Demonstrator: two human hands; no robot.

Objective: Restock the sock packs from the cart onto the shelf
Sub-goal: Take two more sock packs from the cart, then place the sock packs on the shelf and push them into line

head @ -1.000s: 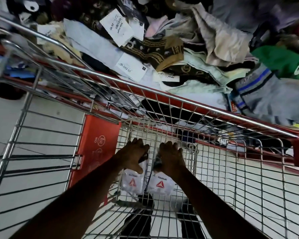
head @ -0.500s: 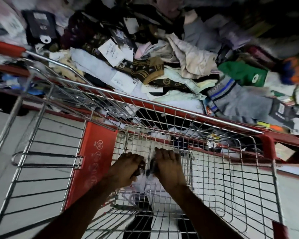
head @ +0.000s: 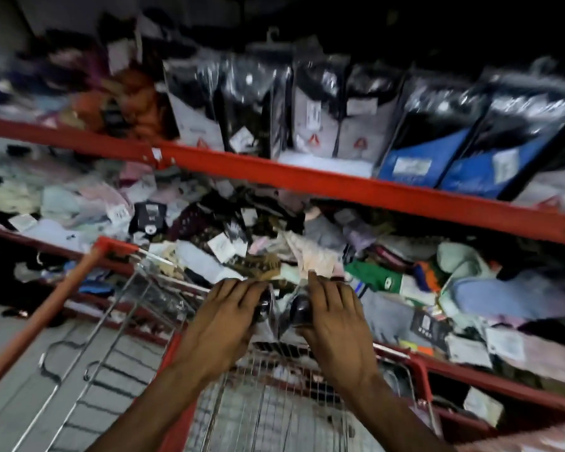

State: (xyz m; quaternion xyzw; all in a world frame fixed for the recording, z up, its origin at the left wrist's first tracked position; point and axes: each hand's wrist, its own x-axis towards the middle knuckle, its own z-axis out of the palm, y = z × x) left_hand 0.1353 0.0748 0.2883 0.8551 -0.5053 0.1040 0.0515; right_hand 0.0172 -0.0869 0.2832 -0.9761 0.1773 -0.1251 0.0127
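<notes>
My left hand (head: 222,324) and my right hand (head: 336,321) are raised side by side above the wire cart (head: 163,324). Each hand is closed around the dark top of a plastic-wrapped sock pack (head: 299,309), and the packs' lower parts are hidden beneath my hands. The upper red shelf (head: 307,177) holds a row of upright sock packs (head: 320,109) in clear wrap, with blue-labelled packs (head: 437,151) further right. The whole view is blurred by motion.
Below the upper shelf, a lower red shelf (head: 470,363) is heaped with loose socks (head: 209,230), tagged pairs and a green sock (head: 372,275). The cart's red handle (head: 43,318) slants at the left. Grey floor tiles show at the lower left.
Both hands have lifted the two packs up out of the cart basket toward the shelves. The camera has tilted upward, bringing the upper shelf with its upright packs into view.
</notes>
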